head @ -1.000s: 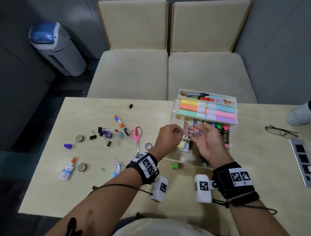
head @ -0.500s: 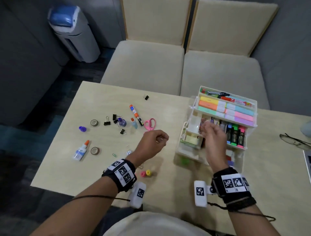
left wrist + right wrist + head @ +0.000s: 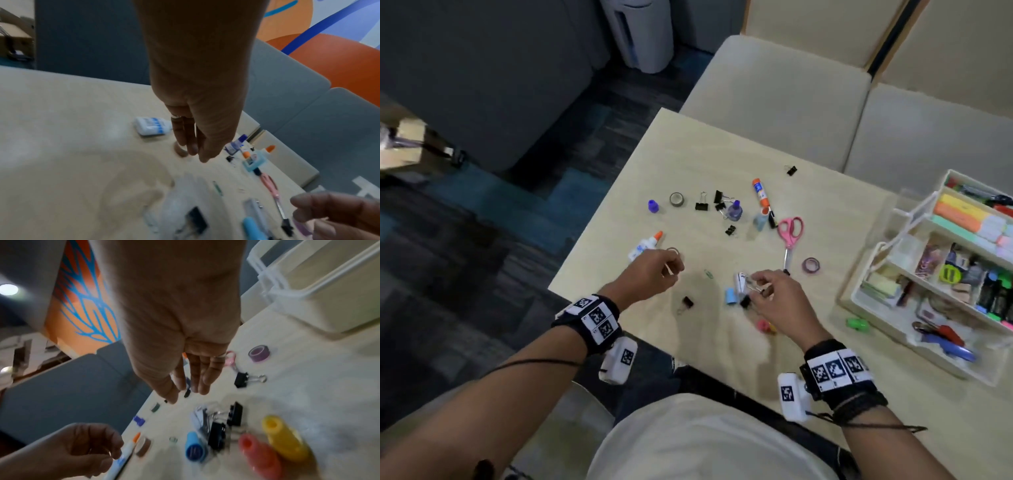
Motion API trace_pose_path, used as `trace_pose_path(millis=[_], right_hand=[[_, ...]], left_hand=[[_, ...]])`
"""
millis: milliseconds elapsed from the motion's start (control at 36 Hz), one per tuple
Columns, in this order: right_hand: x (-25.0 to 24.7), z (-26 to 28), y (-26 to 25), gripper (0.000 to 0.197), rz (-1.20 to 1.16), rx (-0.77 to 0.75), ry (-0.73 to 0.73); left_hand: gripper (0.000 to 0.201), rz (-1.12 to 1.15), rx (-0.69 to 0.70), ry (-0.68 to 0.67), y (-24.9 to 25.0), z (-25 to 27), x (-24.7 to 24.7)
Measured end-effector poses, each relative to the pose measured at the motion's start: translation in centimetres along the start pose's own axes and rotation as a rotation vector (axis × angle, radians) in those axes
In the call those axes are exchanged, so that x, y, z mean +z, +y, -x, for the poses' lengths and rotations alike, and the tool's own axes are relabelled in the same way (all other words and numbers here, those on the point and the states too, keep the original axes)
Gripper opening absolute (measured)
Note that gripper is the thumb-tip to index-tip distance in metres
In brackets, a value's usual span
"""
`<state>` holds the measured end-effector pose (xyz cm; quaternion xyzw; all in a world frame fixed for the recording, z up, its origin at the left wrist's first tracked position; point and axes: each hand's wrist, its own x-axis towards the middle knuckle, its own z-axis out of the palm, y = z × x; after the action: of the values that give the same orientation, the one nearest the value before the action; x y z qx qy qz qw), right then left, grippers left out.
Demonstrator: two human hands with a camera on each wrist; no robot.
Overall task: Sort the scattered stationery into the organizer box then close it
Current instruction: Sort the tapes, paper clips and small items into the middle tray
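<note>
While both forearms extend forward over the bench [image 3: 688, 144], the left hand [image 3: 650, 274] hovers palm-down above a brown tape roll [image 3: 143, 446], just beside the white glue bottle [image 3: 643, 245]. Its fingers [image 3: 185, 138] are loosely curled toward the thumb; no object is visibly gripped, though the head view is too blurred to rule out a very small item at the fingertips. The right hand [image 3: 774, 294] is positioned lower right of the left, wrist raised and fingers [image 3: 202, 371] pointing down at the bench with a slight relaxed bend. Below it lies a cluster consisting of a small white stapler [image 3: 740, 281], black binder clips [image 3: 234, 413] and a blue cap [image 3: 730, 296]; contact between the fingertips and this cluster cannot be confirmed, and the wrist view shows the fingers holding nothing. The organizer box [image 3: 893, 308] stands open at the right side of the bench, well apart from both hands, with its tiered trays stepped back and already loaded with highlighters and other items. Pink scissors [image 3: 789, 236], a purple tape roll [image 3: 811, 265], a glue stick [image 3: 760, 192] and further binder clips lie scattered across the bench beyond the hands.
</note>
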<state>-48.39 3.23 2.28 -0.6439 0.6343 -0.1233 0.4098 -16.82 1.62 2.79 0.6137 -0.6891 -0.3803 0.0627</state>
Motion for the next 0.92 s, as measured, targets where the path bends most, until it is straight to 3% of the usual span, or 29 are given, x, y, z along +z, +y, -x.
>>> trace_pose_path(millis=[111,222,500,722,806,917], right_hand=[[3.0,-0.1,-1.3,0.048,0.095,-0.042,-0.082],[5.5,-0.1,-2.4,0.042,0.14,-0.042,-0.038],[9.9,0.1,-4.4,0.062,0.351,-0.12,-0.121],[12.6,-0.5,-4.8,0.037,0.481,-0.279,-0.273],[13.2,-0.9,-4.1,0.019,0.47,-0.245,-0.268],[13.1,-1.1,-3.0,0.02,0.396,-0.171,-0.214]], left_hand=[[0.03,-0.078,-0.051,-0.123,-4.1,1.4,-0.1],[0.045,-0.129,-0.04,-0.211,-6.1,2.1,0.6],[0.035,-0.16,0.052,-0.189,-6.9,1.1,2.8],[0.025,-0.203,0.184,-0.242,-6.2,0.6,3.8],[0.027,-0.199,0.197,-0.268,-6.1,0.7,4.1],[0.028,-0.208,0.233,-0.272,-6.1,1.0,4.5]])
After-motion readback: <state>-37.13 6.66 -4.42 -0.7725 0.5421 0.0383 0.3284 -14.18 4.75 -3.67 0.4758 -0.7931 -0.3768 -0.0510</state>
